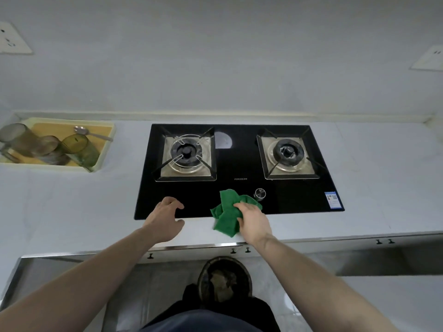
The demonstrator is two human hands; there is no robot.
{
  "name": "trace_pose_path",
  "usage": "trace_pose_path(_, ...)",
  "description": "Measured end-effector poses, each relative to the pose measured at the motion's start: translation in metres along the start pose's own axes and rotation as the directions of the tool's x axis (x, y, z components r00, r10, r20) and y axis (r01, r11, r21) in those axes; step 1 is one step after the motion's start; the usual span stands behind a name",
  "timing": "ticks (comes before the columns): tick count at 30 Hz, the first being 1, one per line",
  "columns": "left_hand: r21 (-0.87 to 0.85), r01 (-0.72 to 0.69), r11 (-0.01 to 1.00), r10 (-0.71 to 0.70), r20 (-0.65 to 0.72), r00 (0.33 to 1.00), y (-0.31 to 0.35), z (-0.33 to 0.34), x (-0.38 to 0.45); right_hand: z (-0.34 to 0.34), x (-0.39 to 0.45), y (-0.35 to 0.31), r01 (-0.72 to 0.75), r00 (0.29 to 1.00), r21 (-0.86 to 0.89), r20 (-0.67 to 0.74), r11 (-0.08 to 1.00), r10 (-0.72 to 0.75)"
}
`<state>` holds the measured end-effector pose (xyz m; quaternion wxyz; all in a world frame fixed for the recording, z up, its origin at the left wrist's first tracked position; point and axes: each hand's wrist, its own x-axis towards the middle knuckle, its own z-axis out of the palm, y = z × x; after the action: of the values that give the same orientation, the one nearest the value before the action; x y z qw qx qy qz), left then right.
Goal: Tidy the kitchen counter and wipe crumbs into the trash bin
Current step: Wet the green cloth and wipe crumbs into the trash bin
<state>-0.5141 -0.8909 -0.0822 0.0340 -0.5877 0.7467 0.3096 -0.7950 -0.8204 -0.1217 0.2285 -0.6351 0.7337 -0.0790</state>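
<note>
We see a yellow tray [105, 149] far left on the desk [72, 200], holding see-through cups [76, 146] and a metal spoon [91, 133]. Our right hand [254, 221] squeezes a soft green cloth [227, 212] at the near edge of the shiny black stove [239, 164]. Our left hand [165, 216] hovers with loose fingers, holding nothing. A round trash bin [224, 279] sits on the floor below.

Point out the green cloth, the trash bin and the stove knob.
green cloth [226, 218]: head view, middle fold.
trash bin [203, 271]: head view, left rim.
stove knob [260, 193]: head view, top face.
</note>
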Motion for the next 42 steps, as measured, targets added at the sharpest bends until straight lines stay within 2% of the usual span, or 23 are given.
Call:
trace_pose_path(4, 0.037, 0.017, 0.999, -0.018, 0.046, 0.999, 0.012, 0.008, 0.013, 0.01, -0.002, 0.017, -0.03, 0.999, 0.011, 0.023, 0.999, 0.03)
trace_pose_path(9, 0.109, 0.069, 0.992, -0.088, 0.18, 0.98, 0.048, 0.029, 0.022, -0.015, -0.014, 0.083, -0.03, 0.998, -0.013, 0.053, 0.999, 0.03)
trace_pose_path(14, 0.163, 0.179, 0.97, -0.219, 0.277, 0.936, 0.097, 0.057, 0.022, -0.076, -0.025, 0.197, -0.185, 0.982, -0.057, 0.036, 0.981, 0.187)
trace_pose_path(16, 0.169, 0.244, 0.955, -0.282, 0.255, 0.925, 0.117, 0.068, 0.021, -0.11, -0.02, 0.239, -0.28, 0.957, -0.082, 0.057, 0.956, 0.285)
trace_pose_path(18, 0.184, 0.3, 0.936, -0.337, 0.222, 0.915, 0.128, 0.073, 0.019, -0.134, -0.009, 0.26, -0.297, 0.946, -0.141, 0.088, 0.944, 0.311)
trace_pose_path(20, 0.194, 0.335, 0.922, -0.372, 0.21, 0.904, 0.135, 0.077, 0.018, -0.148, 0.006, 0.259, -0.23, 0.966, -0.131, 0.087, 0.964, 0.242)
trace_pose_path(24, 0.172, 0.374, 0.911, -0.405, 0.208, 0.891, 0.143, 0.088, 0.012, -0.141, 0.042, 0.209, 0.048, 0.998, 0.022, 0.029, 0.999, -0.049)
trace_pose_path(26, 0.189, 0.38, 0.905, -0.416, 0.213, 0.884, 0.146, 0.096, 0.009, -0.127, 0.057, 0.179, 0.172, 0.983, 0.041, 0.056, 0.984, -0.174)
trace_pose_path(28, 0.206, 0.371, 0.906, -0.415, 0.247, 0.876, 0.148, 0.107, 0.004, -0.111, 0.066, 0.16, 0.231, 0.962, 0.034, 0.144, 0.972, -0.233)
trace_pose_path(31, 0.197, 0.359, 0.912, -0.403, 0.273, 0.873, 0.152, 0.125, -0.005, -0.092, 0.066, 0.156, 0.225, 0.946, -0.013, 0.243, 0.974, -0.215)
trace_pose_path(36, 0.188, 0.367, 0.911, -0.408, 0.284, 0.868, 0.155, 0.127, -0.011, -0.098, 0.058, 0.197, 0.239, 0.962, -0.074, 0.157, 0.968, -0.225)
trace_pose_path(42, 0.184, 0.341, 0.922, -0.384, 0.327, 0.863, 0.163, 0.116, -0.006, -0.123, 0.035, 0.276, 0.062, 0.998, -0.092, 0.031, 0.994, -0.059)
